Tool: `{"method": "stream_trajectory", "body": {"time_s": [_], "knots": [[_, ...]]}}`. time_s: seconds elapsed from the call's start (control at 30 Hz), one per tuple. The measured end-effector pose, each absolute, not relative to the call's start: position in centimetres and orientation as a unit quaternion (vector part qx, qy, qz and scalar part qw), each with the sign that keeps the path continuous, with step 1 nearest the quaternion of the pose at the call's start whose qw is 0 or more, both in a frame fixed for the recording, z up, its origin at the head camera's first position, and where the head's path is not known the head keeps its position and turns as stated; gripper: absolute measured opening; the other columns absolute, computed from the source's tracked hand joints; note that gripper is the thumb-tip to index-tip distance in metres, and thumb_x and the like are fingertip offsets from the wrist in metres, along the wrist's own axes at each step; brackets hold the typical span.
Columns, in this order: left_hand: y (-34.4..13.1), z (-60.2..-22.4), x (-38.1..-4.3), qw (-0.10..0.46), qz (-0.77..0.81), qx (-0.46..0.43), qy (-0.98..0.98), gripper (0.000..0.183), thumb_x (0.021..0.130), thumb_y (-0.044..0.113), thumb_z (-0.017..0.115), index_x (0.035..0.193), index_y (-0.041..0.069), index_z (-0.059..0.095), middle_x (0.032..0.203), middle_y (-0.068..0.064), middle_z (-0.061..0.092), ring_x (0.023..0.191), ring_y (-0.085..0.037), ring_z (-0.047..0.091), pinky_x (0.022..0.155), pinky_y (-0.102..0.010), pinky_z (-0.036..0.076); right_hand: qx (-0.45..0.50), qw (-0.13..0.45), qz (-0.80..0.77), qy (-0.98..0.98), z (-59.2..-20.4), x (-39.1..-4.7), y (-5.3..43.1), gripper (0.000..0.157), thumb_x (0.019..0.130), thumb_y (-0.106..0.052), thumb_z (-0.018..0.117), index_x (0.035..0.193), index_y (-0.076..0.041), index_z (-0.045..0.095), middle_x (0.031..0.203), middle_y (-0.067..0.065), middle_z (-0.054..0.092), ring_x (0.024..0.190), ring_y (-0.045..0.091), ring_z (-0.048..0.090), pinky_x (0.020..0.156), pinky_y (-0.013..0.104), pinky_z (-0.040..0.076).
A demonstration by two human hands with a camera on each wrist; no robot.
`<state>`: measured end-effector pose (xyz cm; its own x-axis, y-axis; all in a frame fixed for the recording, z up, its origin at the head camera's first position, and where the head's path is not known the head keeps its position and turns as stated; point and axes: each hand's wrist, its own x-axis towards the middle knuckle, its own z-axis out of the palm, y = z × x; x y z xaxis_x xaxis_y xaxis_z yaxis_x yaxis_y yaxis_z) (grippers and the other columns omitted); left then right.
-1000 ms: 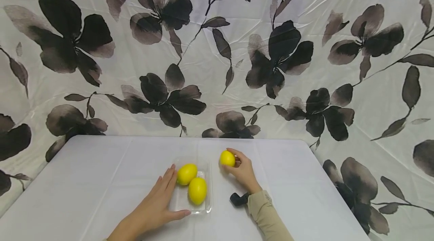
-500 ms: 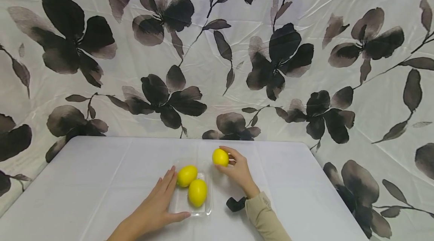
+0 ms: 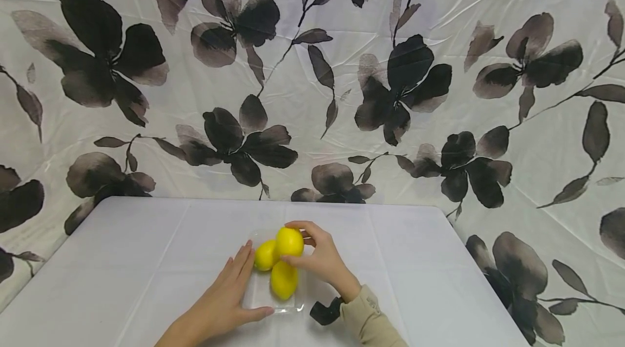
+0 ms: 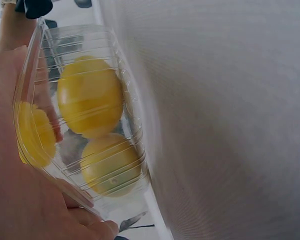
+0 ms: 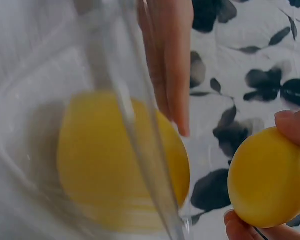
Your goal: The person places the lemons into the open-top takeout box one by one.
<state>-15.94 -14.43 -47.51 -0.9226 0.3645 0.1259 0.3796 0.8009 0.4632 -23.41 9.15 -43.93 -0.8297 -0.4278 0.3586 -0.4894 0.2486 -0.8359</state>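
A clear plastic container stands on the table with two yellow lemons in it, one far left and one nearer. My right hand pinches a third lemon between thumb and fingers, above the container's far right part. In the right wrist view this held lemon is outside the container wall. My left hand lies along the container's left side, fingers straight and thumb spread toward its near edge. The left wrist view shows both inside lemons, the nearer one and the far one, through the ribbed wall.
A white cloth covers the table. Behind it hangs a white curtain printed with dark flowers. A black device sits at the right wrist by the beige sleeve.
My right hand has carried its lemon leftward, from right of the container to above it, beside the two lemons inside. The left hand has stayed at the container's side.
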Motion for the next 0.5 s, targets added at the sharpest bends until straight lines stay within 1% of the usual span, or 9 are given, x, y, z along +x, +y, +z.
{"method": "stream_trajectory", "body": {"time_s": [0.17, 0.23, 0.37, 0.5], "knots": [[-14.5, -47.4, -15.8, 0.030, -0.246, -0.202, -0.947, 0.123, 0.075, 0.077, 0.065, 0.155, -0.006, 0.020, 0.166, -0.015, 0.005, 0.150, -0.032, 0.014, 0.118, -0.057, 0.016, 0.318, 0.014, 0.515, -0.796, -44.0, -22.5, 8.0, 0.055, 0.078, -0.021, 0.083, 0.130, -0.019, 0.061, 0.129, -0.007, 0.061, 0.108, 0.020, 0.061, 0.097, 0.034, 0.051], [-14.6, -47.4, -15.8, 0.041, -0.246, -0.206, -0.946, 0.123, 0.075, 0.076, 0.066, 0.154, -0.006, 0.021, 0.165, -0.015, 0.006, 0.150, -0.032, 0.014, 0.118, -0.057, 0.016, 0.331, 0.010, 0.501, -0.800, -44.1, -22.2, 7.6, 0.056, 0.077, -0.023, 0.084, 0.128, -0.020, 0.062, 0.128, -0.008, 0.061, 0.110, 0.016, 0.060, 0.098, 0.034, 0.051], [-14.7, -47.5, -15.7, 0.060, -0.248, -0.214, -0.943, 0.122, 0.075, 0.074, 0.068, 0.154, -0.006, 0.021, 0.165, -0.016, 0.008, 0.150, -0.031, 0.014, 0.119, -0.055, 0.016, 0.363, -0.005, 0.477, -0.800, -44.3, -21.8, 7.0, 0.057, 0.076, -0.025, 0.086, 0.127, -0.019, 0.062, 0.128, -0.010, 0.062, 0.115, 0.010, 0.057, 0.100, 0.034, 0.049], [-14.7, -47.7, -15.8, 0.059, -0.254, -0.215, -0.941, 0.122, 0.076, 0.074, 0.067, 0.155, -0.005, 0.021, 0.166, -0.015, 0.007, 0.151, -0.031, 0.013, 0.118, -0.056, 0.016, 0.410, -0.014, 0.442, -0.798, -44.7, -21.6, 6.8, 0.058, 0.074, -0.023, 0.086, 0.126, -0.019, 0.061, 0.128, -0.010, 0.061, 0.114, 0.007, 0.055, 0.098, 0.030, 0.049]]}}
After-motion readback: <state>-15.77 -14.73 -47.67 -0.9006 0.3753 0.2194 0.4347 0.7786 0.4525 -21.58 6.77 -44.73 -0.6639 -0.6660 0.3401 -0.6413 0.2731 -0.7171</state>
